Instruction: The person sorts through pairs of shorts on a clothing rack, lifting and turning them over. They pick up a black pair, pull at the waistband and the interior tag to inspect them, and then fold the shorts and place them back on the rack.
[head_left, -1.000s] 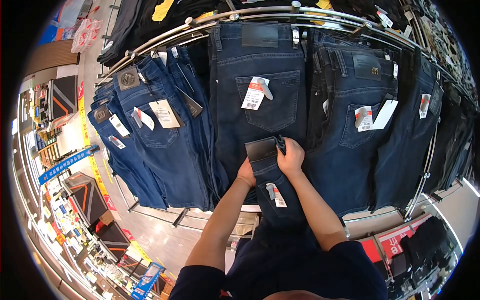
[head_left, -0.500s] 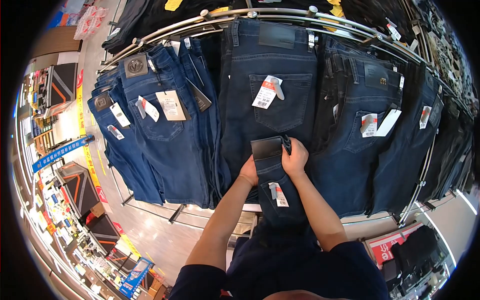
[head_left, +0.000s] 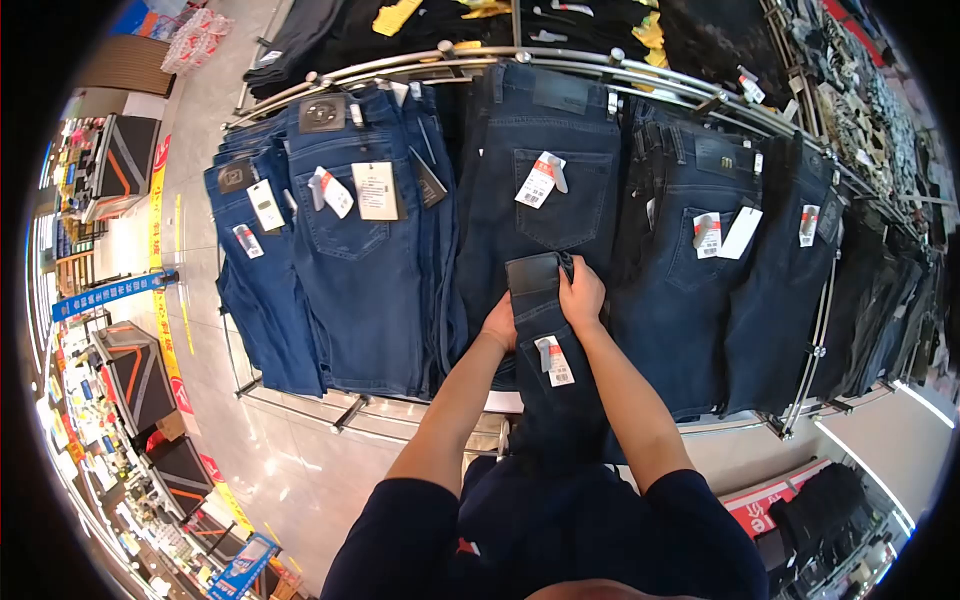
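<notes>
A folded pair of dark jeans (head_left: 535, 320) is held up in front of my body, its waistband with a dark leather patch at the top. My left hand (head_left: 500, 322) grips its left edge, with the fingers partly hidden behind the denim. At the upper right edge, my right hand (head_left: 581, 293) is closed on the waistband. A white and red price tag (head_left: 556, 362) hangs on the back pocket. Just behind are dark hanging jeans (head_left: 550, 150) with their own tag (head_left: 541, 180).
Blue jeans (head_left: 350, 250) hang on the left of the metal rack (head_left: 470, 52), and more dark jeans (head_left: 700, 290) hang on the right. A red sign (head_left: 755, 515) and dark clothing stand low at right. Store shelves line the left beyond a tiled aisle (head_left: 310, 450).
My view has shifted slightly, so the rack appears lower and its left side further right. Both hands keep hold of the folded jeans, which sit slightly higher in view.
</notes>
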